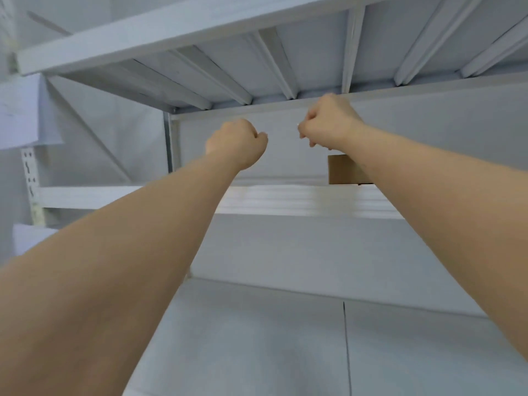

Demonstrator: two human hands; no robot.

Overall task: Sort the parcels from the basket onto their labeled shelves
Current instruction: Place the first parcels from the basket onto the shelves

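Note:
My left hand (238, 144) and my right hand (325, 121) are both raised in front of the upper bay of a white metal rack. Each hand is curled into a fist, and I see nothing in either one. They hang close together, just under the rear crossbar (243, 111). A brown cardboard parcel (343, 170) stands on the middle shelf (285, 200), below my right wrist and partly covered by my right forearm. The basket is out of view.
The ribbed underside of the top shelf (228, 67) hangs close above my hands. A wide lower shelf (257, 338) spreads out beneath my arms. At the left stand a perforated upright post (28, 167) and white sheets (20, 110) on a neighbouring rack.

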